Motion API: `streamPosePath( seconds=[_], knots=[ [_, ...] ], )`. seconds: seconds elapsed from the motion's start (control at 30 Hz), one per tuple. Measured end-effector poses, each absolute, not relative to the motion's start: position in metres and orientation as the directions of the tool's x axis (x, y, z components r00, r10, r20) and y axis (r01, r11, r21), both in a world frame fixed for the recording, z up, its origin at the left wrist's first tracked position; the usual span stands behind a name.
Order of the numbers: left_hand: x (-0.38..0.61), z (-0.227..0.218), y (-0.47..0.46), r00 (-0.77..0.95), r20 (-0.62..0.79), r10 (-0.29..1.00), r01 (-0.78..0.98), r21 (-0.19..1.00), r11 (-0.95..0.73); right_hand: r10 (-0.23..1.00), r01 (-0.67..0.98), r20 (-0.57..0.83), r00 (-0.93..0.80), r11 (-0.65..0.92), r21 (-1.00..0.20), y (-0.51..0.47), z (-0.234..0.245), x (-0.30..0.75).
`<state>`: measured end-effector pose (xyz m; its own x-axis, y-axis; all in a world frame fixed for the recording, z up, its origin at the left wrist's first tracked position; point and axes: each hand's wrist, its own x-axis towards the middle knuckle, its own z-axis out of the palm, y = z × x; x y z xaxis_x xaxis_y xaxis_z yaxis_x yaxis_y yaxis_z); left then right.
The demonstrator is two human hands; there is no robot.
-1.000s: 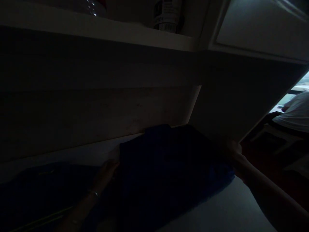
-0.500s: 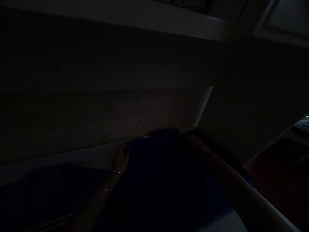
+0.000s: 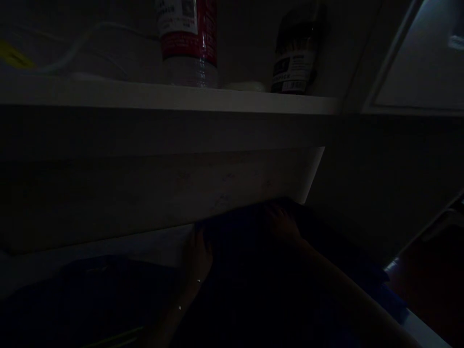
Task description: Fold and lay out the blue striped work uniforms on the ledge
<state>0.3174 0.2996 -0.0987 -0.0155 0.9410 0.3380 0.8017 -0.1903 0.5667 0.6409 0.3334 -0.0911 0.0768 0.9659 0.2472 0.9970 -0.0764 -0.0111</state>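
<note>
Dark blue cloth (image 3: 239, 261), perhaps a garment, lies spread on a pale surface in very dim light. My left hand (image 3: 200, 253), with a thin bracelet at the wrist, rests on its left far corner with fingers stretched forward. My right hand (image 3: 283, 223) lies on the cloth's far right part, fingers apart and pressed flat. Under the shade I cannot make out the cloth's shape. To the left lies another dark blue garment (image 3: 105, 285), with yellow-green stripes near the bottom of the view.
A shelf (image 3: 145, 96) crosses above my hands, carrying a red-labelled bottle (image 3: 188, 43), a dark jar (image 3: 295, 58) and a white cable (image 3: 83, 41). Behind the cloth stands a faintly patterned back panel (image 3: 224, 183). A side panel (image 3: 366, 183) rises at the right, with reddish floor (image 3: 424, 285) beyond.
The view has tilted up, bringing the shelf's bottle and jar into sight. The cloth's far edge now lies flatter along the back panel, and both hands have loosened from gripping its edge to resting on it.
</note>
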Motion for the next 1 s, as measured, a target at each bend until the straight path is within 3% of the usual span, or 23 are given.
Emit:
streamPosePath(
  seconds=[0.07,0.2,0.3,0.43,0.6,0.8,0.9,1.0],
  knots=[
    [0.335,-0.104,0.271,0.17,0.351,0.921,0.835,0.445,-0.324,0.986,0.999,0.163,0.042,-0.042,-0.001,0.334,-0.109,0.631],
    [0.359,-0.134,0.233,0.448,0.114,0.887,0.8,0.391,-0.454,0.991,0.993,0.084,0.104,-0.099,-0.058,0.335,-0.137,0.624],
    [0.359,-0.157,0.227,0.492,0.021,0.87,0.801,0.38,-0.463,0.994,0.993,0.018,0.103,-0.102,-0.059,0.333,-0.144,0.626],
    [0.355,-0.165,0.227,0.489,0.084,0.868,0.807,0.333,-0.487,0.994,0.996,-0.082,0.076,-0.08,-0.049,0.333,-0.139,0.625],
    [0.356,-0.141,0.242,0.436,0.237,0.868,0.827,0.275,-0.49,0.998,0.998,0.042,0.049,-0.047,-0.032,0.325,-0.112,0.644],
    [0.315,-0.125,0.242,0.313,0.395,0.864,0.857,0.273,-0.436,0.939,0.967,0.234,0.251,-0.253,-0.02,0.257,-0.108,0.722],
    [0.287,-0.138,0.193,0.368,0.388,0.845,0.852,0.223,-0.474,0.961,0.99,0.238,0.139,-0.136,-0.03,0.204,-0.135,0.762],
    [0.28,-0.15,0.136,0.56,0.319,0.765,0.779,0.11,-0.617,0.947,1.0,0.321,0.015,-0.005,-0.031,0.157,-0.157,0.793]
  ],
)
